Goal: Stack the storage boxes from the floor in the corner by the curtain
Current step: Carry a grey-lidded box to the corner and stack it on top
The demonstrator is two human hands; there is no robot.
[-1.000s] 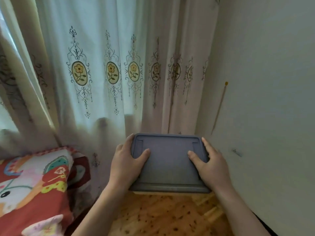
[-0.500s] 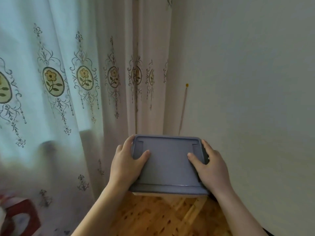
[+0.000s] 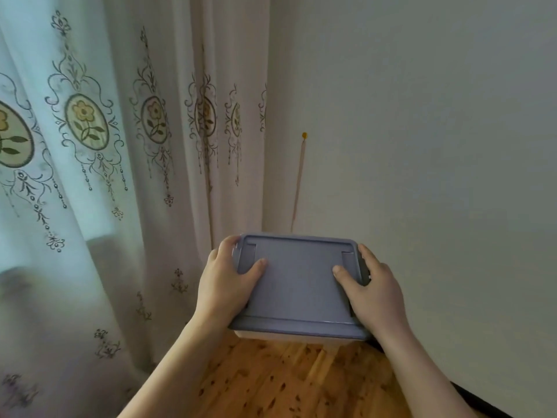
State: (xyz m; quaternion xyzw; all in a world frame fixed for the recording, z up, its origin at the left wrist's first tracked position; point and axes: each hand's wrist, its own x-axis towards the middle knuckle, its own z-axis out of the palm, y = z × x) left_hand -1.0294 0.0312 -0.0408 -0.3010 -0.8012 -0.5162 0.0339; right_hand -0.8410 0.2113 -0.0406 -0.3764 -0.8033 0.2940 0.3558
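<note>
A storage box with a blue-grey lid point(image 3: 298, 285) hangs in the air in front of me, above the wooden floor near the corner. My left hand point(image 3: 226, 282) grips its left end, thumb on the lid and fingers curled round the side. At the opposite end my right hand point(image 3: 370, 291) holds it the same way. Only a pale strip of the box body shows under the lid's near edge. No other box is in view.
The white flowered curtain point(image 3: 126, 176) hangs on the left and reaches the corner. A plain pale wall point(image 3: 422, 146) fills the right, with a thin stick topped by a yellow bead point(image 3: 303, 135) leaning on it. Knotty wooden floor point(image 3: 286, 384) lies below.
The view has swung to the right, so the colourful cushion at the lower left has left the frame. The box stays held between both hands in the same grip.
</note>
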